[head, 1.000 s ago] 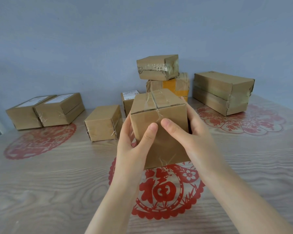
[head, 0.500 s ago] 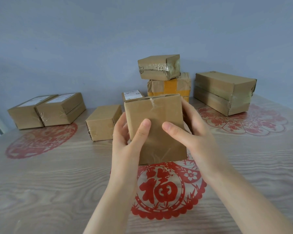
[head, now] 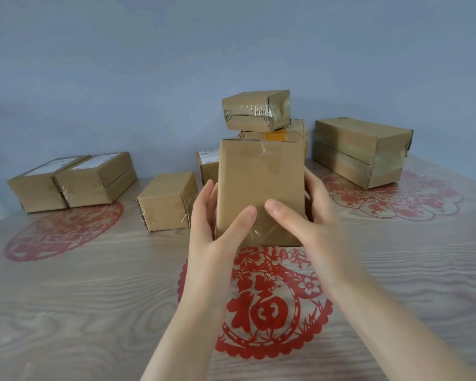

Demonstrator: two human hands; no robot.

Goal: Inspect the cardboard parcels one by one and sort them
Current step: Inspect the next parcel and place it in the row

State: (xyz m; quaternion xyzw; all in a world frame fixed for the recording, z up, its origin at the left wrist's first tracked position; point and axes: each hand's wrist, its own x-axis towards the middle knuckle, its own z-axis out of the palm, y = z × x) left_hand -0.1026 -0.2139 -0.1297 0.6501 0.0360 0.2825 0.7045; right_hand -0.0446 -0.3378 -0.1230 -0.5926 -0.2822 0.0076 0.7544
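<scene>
Brown parcel [head: 259, 185] up front, orange-banded parcel [head: 276, 136] behind; red paper-cut patterns [head: 259, 306] on the pale wood-grain table [head: 66, 312]; blue-grey wall [head: 149, 64].

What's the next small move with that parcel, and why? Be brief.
Probably tip the held parcel to bring another face into view. The left hand and right hand grip it upright above the table, and the face shown is plain cardboard, no label, so sorting it seems premature.

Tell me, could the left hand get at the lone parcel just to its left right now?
Probably yes, once freed. The left hand grips the held parcel with the right hand, so it must let go first. The lone parcel lies near, on the table, with nothing between.
</scene>
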